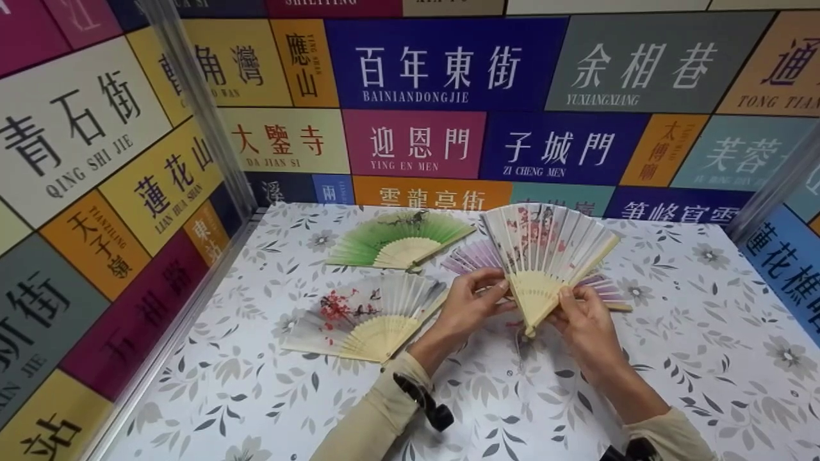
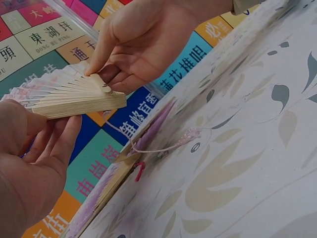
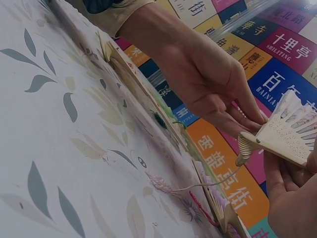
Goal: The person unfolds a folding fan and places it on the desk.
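Both hands hold up a partly spread folding fan (image 1: 544, 253), white with pink blossoms and pale ribs. Its pivot points down toward the person. My left hand (image 1: 471, 301) pinches the fan's left edge between thumb and fingers. At the opposite edge, my right hand (image 1: 586, 317) grips the outer rib, thumb on the near face. A pale pink tassel (image 2: 188, 136) dangles on a cord from the pivot. Beneath the held fan lies a purple fan (image 1: 471, 256) on the table, partly hidden, with a red cord (image 2: 140, 171) beside it.
Left of the hands, a spread grey-white fan with red blossoms (image 1: 359, 317) lies on the floral tabletop (image 1: 692, 384). Behind it is a green fan (image 1: 403, 240). Walls of coloured sign panels (image 1: 442, 64) enclose the table at the back and sides.
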Demonstrator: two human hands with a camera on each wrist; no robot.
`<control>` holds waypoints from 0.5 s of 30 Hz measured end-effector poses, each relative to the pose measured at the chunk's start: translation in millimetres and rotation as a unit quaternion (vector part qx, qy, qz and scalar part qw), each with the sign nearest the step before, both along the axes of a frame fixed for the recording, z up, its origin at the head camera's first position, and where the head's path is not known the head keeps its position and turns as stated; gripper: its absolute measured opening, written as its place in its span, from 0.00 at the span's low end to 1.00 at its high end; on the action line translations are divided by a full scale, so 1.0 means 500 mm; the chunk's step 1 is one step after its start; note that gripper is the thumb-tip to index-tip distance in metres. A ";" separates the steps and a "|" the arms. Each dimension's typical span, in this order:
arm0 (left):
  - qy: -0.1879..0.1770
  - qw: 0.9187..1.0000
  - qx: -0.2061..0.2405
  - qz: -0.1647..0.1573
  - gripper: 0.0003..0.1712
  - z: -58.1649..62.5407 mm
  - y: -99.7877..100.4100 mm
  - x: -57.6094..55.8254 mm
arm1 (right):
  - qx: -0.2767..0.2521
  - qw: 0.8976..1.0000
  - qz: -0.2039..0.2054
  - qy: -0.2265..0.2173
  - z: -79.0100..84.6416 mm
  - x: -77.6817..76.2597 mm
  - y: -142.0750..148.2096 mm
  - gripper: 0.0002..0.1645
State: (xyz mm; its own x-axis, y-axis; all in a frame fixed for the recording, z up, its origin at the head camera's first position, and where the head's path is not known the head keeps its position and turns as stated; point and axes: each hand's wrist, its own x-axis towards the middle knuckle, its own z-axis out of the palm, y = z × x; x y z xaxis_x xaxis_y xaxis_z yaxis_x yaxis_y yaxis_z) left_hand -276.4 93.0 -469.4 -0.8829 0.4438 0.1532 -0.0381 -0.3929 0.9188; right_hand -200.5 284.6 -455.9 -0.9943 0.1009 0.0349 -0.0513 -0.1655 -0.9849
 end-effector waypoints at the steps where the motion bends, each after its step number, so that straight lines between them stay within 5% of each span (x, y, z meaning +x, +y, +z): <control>1: -0.003 1.000 0.000 0.001 0.14 0.000 0.000 0.000 | -0.002 1.000 0.002 0.000 0.000 0.000 0.000 0.25; 15: -0.030 0.998 0.036 0.034 0.15 0.005 0.001 0.001 | -0.054 0.998 0.002 0.011 -0.004 0.001 0.004 0.22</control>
